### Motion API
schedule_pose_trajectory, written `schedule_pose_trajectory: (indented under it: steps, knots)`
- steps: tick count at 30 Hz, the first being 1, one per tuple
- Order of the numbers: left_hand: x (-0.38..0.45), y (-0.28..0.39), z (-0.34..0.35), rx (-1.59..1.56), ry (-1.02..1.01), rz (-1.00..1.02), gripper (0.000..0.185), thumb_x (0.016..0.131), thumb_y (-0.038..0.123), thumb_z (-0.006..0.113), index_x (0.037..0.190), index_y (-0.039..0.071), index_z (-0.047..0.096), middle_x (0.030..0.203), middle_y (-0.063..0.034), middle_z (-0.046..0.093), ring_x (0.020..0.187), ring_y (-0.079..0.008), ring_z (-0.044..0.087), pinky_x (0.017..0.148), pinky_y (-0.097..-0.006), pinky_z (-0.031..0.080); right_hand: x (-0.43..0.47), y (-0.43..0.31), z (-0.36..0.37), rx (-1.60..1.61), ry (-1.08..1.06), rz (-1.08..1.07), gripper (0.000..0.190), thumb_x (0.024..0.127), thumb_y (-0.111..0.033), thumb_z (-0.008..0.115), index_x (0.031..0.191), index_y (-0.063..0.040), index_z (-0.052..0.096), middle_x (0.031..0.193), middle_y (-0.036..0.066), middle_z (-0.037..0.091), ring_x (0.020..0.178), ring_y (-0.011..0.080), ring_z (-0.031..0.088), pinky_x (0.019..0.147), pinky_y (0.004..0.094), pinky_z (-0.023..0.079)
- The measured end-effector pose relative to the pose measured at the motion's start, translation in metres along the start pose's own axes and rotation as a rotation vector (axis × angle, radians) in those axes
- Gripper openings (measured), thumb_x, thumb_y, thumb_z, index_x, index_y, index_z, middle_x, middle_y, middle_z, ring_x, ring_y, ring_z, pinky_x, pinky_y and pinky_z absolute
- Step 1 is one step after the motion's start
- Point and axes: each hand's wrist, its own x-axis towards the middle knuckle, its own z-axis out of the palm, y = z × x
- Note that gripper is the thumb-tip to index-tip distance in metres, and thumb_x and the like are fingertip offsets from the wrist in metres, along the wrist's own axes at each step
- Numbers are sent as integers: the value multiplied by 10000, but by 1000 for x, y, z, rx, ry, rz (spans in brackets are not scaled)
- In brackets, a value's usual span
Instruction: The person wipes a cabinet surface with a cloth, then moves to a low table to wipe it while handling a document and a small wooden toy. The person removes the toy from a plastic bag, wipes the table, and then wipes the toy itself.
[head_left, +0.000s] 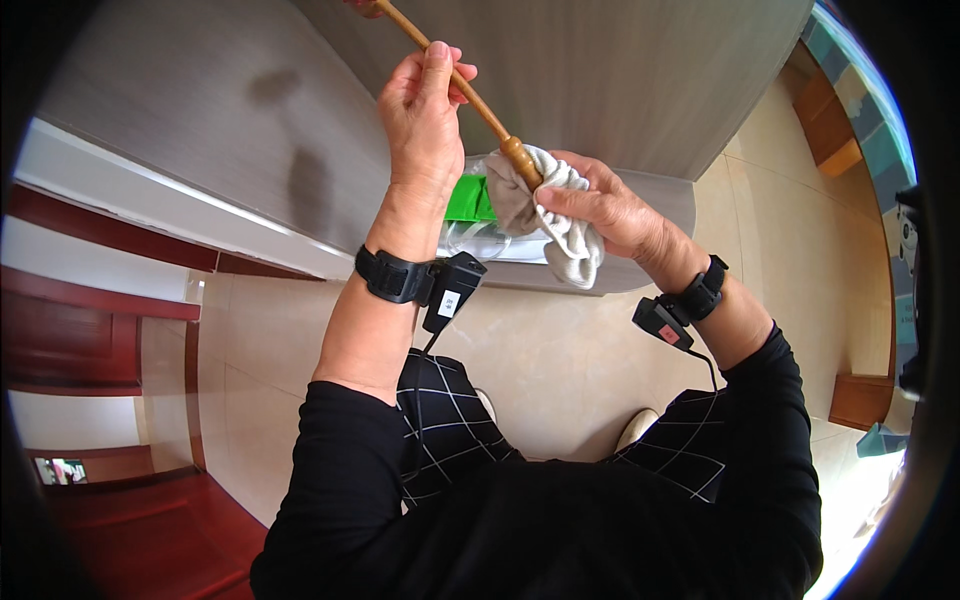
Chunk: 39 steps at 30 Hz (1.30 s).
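Observation:
A slender wooden rod (484, 110) with a turned, thicker end runs diagonally from the top edge down to the right. My left hand (427, 105) grips its shaft, thumb laid along the wood. Around the thick end, my right hand (600, 199) holds a crumpled whitish cloth (574, 251), the thumb pressing on the folds. The rod's far end leaves the picture at the top, where a small reddish-brown part of it shows. Behind the cloth lies a bright green packet (470, 199) among clear plastic, partly covered.
A grey wood-grain cabinet (600, 67) rises before me, with a low shelf (630, 276) at its foot. Dark red doors (71, 341) stand at the left. Both wrists carry strapped black devices with cables. Pale floor tiles (555, 360) lie below, and a patterned panel (862, 97) curves along the right.

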Motion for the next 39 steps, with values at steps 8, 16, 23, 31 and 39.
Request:
schedule_pose_trajectory:
  steps: [8,16,23,31,39]
  knots:
    - [-4,-2,2,-63,-63,-67,208,918,241,621,841,49,607,750,-25,624,680,-92,591,609,-229,456,8,7,-9,296,217,220,474,886,-502,571,1080,-73,622,770,62,626,469,92,560,399,214,471]
    - [-15,-2,15,182,-2,10,222,904,217,635,826,21,568,685,-60,621,473,-52,509,432,-193,438,-1,-23,0,-342,185,-229,494,921,-475,548,1084,-9,556,808,55,592,720,97,552,627,259,470]
    - [-14,-1,17,205,34,-80,213,883,191,660,818,11,566,672,-55,611,470,-55,497,424,-197,443,5,-14,1,-472,219,-277,287,928,-285,609,1061,-39,544,862,25,577,798,83,522,674,241,451]
    - [-9,-3,2,207,122,-87,222,842,204,718,784,36,584,697,-45,601,477,-47,477,447,-190,431,-8,2,-6,-63,-75,-108,489,898,-177,621,1322,-37,423,1058,97,594,928,159,618,787,317,540]
    - [-15,-11,2,143,-41,-160,290,910,330,624,870,44,594,709,-39,610,615,-89,578,559,-218,486,-6,9,-5,298,-114,-30,466,889,-262,649,1245,-29,457,931,70,617,830,134,627,742,283,531]
